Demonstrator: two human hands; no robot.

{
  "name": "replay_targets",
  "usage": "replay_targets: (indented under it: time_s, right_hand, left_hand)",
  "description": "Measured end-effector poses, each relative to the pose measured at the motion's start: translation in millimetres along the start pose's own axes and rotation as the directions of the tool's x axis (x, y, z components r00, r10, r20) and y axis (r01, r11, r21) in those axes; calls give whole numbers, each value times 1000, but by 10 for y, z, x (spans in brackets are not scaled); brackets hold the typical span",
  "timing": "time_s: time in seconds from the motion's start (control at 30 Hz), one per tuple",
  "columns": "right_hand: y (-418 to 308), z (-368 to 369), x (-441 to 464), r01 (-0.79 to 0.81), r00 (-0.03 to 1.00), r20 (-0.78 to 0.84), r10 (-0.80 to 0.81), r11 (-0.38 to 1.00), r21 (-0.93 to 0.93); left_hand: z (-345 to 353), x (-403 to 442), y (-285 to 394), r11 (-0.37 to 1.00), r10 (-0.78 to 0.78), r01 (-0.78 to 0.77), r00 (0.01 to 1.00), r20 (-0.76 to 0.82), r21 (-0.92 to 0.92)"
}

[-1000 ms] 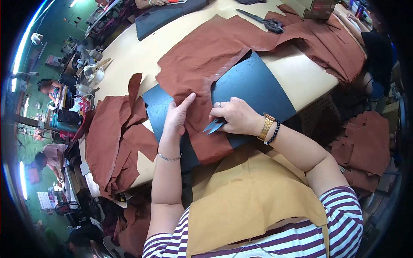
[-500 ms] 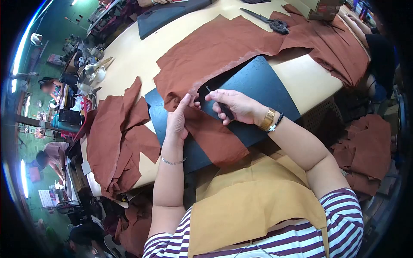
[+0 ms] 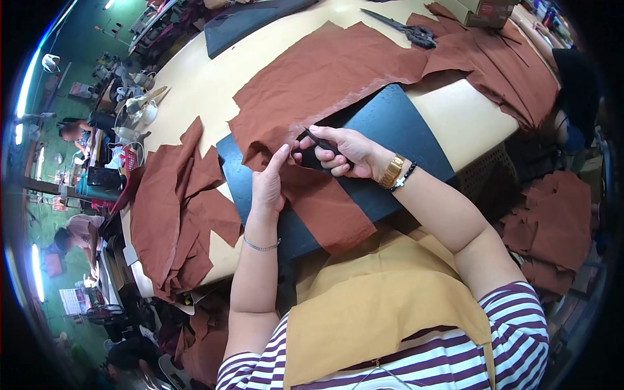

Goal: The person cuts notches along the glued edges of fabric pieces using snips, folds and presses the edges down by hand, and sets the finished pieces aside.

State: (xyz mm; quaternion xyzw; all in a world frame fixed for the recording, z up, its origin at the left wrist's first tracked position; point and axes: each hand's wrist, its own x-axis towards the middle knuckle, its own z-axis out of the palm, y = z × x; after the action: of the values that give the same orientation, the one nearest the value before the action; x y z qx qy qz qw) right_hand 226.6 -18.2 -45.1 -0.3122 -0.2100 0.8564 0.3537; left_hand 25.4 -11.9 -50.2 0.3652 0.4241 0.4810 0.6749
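My left hand [image 3: 270, 179] pinches the edge of a large rust-brown fabric piece [image 3: 312, 75], which spreads up across the table. A strip of the fabric hangs down between my hands over a dark blue board [image 3: 396, 140]. In my right hand [image 3: 351, 153] are small dark thread snips [image 3: 323, 143], held with their tip beside the fabric edge close to my left fingertips. Whether the blades touch the fabric I cannot tell.
More rust-brown fabric lies on the cream table [image 3: 208, 91] at left [image 3: 156, 208] and upper right [image 3: 500, 71]. Large dark scissors [image 3: 416, 34], a cardboard box [image 3: 478, 12] and a dark folded piece [image 3: 247, 25] are further back. A seated person [image 3: 81, 234] works at far left.
My left hand has gathered and lifted the fabric edge, and the lower strip has swung right. My right hand has turned the snips upward and brought them to the edge near my left fingers.
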Motion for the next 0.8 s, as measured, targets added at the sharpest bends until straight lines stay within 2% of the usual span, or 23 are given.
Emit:
replay_targets:
  time_s: [0.13, 0.23, 0.37, 0.53, 0.8]
  right_hand:
    - [27, -3, -5, 37, 999, -19, -38, 999, -24]
    - [49, -15, -28, 32, 999, 13, -32, 999, -4]
    - [-3, 80, -77, -14, 1000, -18, 14, 1000, -2]
    - [58, -32, 5, 39, 999, 23, -38, 999, -37]
    - [27, 26, -36, 14, 1000, 22, -13, 997, -76]
  left_hand:
    - [33, -34, 14, 998, 25, -24, 1000, -6, 60]
    - [22, -31, -9, 999, 37, -37, 999, 4, -19]
    - [14, -18, -28, 999, 49, -49, 999, 7, 9]
    - [16, -19, -29, 996, 59, -60, 998, 13, 59]
    - [19, -6, -44, 996, 80, -80, 997, -9, 35]
